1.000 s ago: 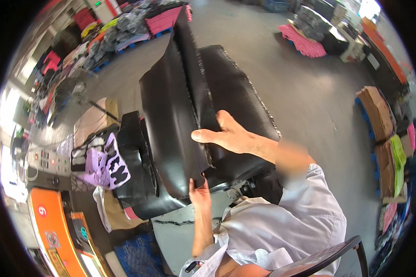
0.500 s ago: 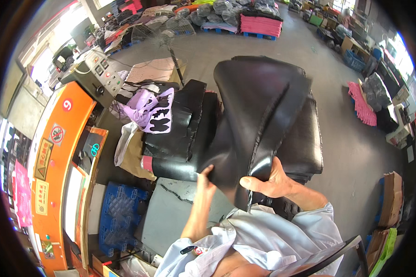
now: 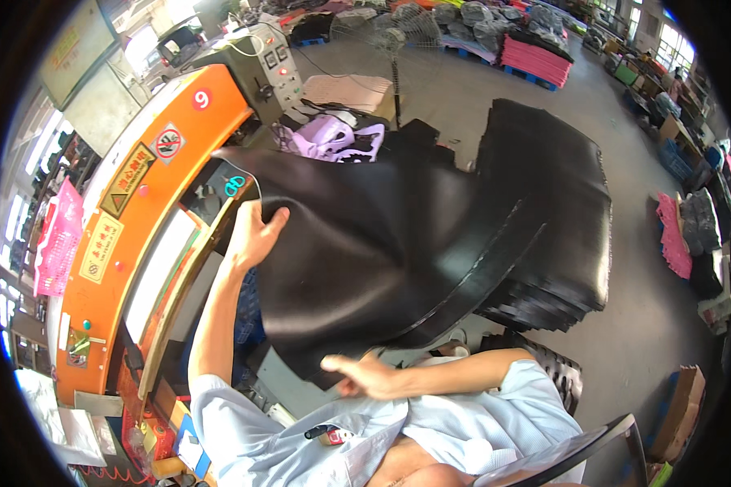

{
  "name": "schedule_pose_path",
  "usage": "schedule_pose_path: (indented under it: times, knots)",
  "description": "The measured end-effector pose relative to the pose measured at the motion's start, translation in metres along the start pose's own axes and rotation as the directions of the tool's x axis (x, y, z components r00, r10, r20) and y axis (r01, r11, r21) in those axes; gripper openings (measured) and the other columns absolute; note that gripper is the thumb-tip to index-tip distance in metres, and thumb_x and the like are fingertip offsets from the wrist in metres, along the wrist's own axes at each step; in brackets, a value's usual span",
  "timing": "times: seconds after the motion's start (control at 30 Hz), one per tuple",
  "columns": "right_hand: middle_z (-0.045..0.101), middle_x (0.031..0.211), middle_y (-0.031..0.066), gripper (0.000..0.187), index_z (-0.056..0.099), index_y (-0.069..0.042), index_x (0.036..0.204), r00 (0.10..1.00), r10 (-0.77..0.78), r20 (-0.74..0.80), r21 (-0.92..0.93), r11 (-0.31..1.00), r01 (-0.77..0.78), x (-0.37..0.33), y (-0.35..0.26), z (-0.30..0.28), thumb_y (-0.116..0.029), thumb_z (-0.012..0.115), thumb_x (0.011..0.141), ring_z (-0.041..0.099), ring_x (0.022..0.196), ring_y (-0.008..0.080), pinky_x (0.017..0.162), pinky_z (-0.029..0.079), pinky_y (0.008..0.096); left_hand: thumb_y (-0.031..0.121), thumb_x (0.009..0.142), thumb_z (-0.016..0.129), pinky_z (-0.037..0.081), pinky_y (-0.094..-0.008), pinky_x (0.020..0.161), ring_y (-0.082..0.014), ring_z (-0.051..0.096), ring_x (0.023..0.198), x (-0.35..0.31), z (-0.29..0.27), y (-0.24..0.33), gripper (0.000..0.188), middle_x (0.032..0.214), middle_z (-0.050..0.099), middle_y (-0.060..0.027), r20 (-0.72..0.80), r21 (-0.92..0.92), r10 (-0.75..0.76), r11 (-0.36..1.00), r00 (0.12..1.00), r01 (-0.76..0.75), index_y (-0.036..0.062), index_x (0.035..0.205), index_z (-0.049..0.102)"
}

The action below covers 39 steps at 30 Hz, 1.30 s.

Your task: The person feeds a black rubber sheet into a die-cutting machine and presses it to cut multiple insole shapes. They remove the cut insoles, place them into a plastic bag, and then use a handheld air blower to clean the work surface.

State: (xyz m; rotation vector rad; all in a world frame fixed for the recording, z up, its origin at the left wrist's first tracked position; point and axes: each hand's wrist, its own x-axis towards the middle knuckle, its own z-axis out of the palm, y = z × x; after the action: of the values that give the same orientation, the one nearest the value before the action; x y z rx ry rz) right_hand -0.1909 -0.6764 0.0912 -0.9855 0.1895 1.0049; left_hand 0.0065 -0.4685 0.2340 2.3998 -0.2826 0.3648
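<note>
A large, glossy, flexible black sheet (image 3: 333, 268) spreads across the middle in front of me, with a fold bulging in it. My left hand (image 3: 254, 237) is closed on its left edge, beside the orange machine. Close to my body, my right hand (image 3: 367, 376) pinches the near edge, thumb on top and fingers partly hidden. To the right, the sheet reaches over a thick stack of black sheets (image 3: 556, 178). Teal-handled scissors (image 3: 234, 186) lie at the machine's opening, just above my left hand.
The orange machine (image 3: 179, 105) stands close on my left, its control box (image 3: 272, 61) behind it. Purple cut-out scraps (image 3: 325, 136) lie beyond the sheet, near a standing fan (image 3: 395, 73). Pink stacked sheets (image 3: 536, 61) sit on a pallet farther back. Cardboard (image 3: 681, 414) stands at right.
The folded black sheet has been opened out and drawn leftward. My left hand has moved up and left with its edge; my right hand has come down and left. The view has turned left.
</note>
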Motion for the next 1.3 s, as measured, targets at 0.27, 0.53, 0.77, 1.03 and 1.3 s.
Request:
schedule_pose_path:
  times: [0.27, 0.53, 0.77, 1.03, 1.3]
  knots:
    - [0.066, 0.07, 0.0027, 0.093, 0.07, 0.008, 0.102, 0.285, 0.656, 0.699, -0.412, 0.695, -0.589, 0.05, 0.054, 0.016, -0.079, 0.035, 0.1, 0.053, 0.047, 0.0082, 0.046, 0.045, 0.02, 0.004, 0.092, 0.067, 0.053, -0.0404, 0.07, -0.0417, 0.07, 0.078, -0.08, -0.052, 0.051, 0.011, 0.083, 0.069, -0.0244, 0.144, 0.094, -0.184, 0.981, 0.972, 0.172, -0.0048, 0.099, 0.07]
    - [0.068, 0.074, 0.0037, 0.068, 0.071, 0.002, 0.105, 0.843, 0.282, 0.458, -0.721, 0.673, 0.167, 0.137, -0.011, -0.107, -0.064, 0.054, 0.101, 0.054, 0.056, 0.012, 0.051, 0.045, 0.0287, -0.001, 0.086, 0.072, 0.049, -0.0385, 0.067, -0.0368, 0.065, 0.074, -0.137, -0.056, 0.036, 0.012, 0.082, 0.065, -0.0221, 0.056, 0.19, -0.334, 0.929, 0.941, 0.318, -0.0063, 0.097, 0.073]
    - [0.072, 0.096, 0.0155, 0.04, 0.072, -0.001, 0.105, 0.774, -0.604, 0.188, -0.59, 0.561, 0.581, 0.166, -0.064, -0.107, -0.031, 0.088, 0.084, 0.068, 0.089, 0.0299, 0.078, 0.053, 0.0369, 0.0, 0.084, 0.076, 0.056, -0.0403, 0.079, -0.0395, 0.072, 0.088, -0.165, -0.058, 0.046, 0.025, 0.1, 0.072, -0.0234, -0.026, 0.246, -0.524, 0.822, 0.852, 0.513, 0.0006, 0.109, 0.077]
    - [0.071, 0.101, 0.0024, 0.05, 0.067, 0.001, 0.115, 0.729, -0.369, 0.576, -0.243, 0.774, 0.585, 0.186, -0.168, -0.062, -0.032, 0.089, 0.086, 0.062, 0.093, 0.0098, 0.087, 0.052, 0.0287, 0.004, 0.088, 0.076, 0.05, -0.0371, 0.066, -0.0333, 0.068, 0.075, -0.199, -0.069, 0.06, 0.018, 0.087, 0.069, -0.0167, -0.034, 0.153, -0.647, 0.75, 0.762, 0.644, -0.0021, 0.105, 0.077]
    - [0.068, 0.123, 0.0055, 0.041, 0.068, 0.003, 0.127, 0.421, -0.051, 0.906, -0.278, 0.678, 0.68, 0.228, -0.172, 0.038, -0.027, 0.073, 0.1, 0.06, 0.111, 0.0162, 0.099, 0.048, 0.0321, 0.0, 0.088, 0.07, 0.055, -0.0366, 0.089, -0.0316, 0.073, 0.099, -0.276, -0.053, 0.052, 0.021, 0.097, 0.075, -0.0197, -0.064, -0.166, -0.629, 0.772, 0.774, 0.614, -0.0005, 0.108, 0.077]
